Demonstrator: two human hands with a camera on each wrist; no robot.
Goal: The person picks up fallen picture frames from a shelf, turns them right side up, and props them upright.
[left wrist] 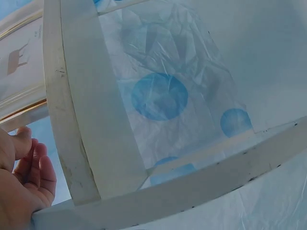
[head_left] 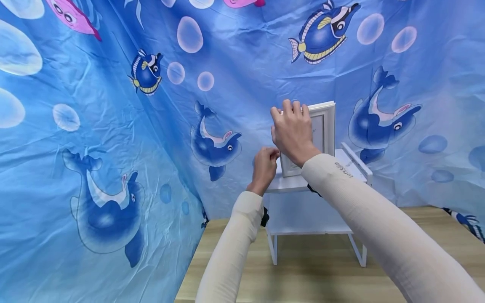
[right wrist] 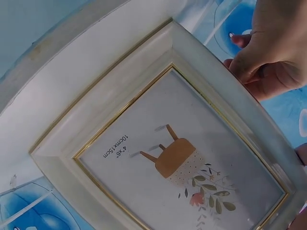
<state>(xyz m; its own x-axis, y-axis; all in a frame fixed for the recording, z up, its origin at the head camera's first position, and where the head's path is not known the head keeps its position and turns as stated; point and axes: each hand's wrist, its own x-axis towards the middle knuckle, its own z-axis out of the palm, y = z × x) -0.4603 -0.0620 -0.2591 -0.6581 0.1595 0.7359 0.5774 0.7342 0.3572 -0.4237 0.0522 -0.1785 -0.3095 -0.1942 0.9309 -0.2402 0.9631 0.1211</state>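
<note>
A white picture frame (head_left: 328, 126) stands upright on a small white table (head_left: 274, 184). In the right wrist view the frame (right wrist: 120, 81) appears upside down, with a gold inner border and a printed stool-and-flowers picture (right wrist: 177, 158). My right hand (head_left: 293, 132) grips its top edge, fingers bent over the back. Lower down, my left hand (head_left: 264, 168) is at the frame's left side, thumb and curled fingers pinching by the edge. The left wrist view shows this hand (left wrist: 24, 172) just beside the frame (left wrist: 24, 96). Anything behind the frame is hidden.
A raised white rail (head_left: 356, 162) runs along the table's right side. White metal legs (head_left: 274, 250) stand on a wood-patterned floor (head_left: 314, 282). Blue sea-animal sheeting (head_left: 242, 75) hangs close behind and to the left.
</note>
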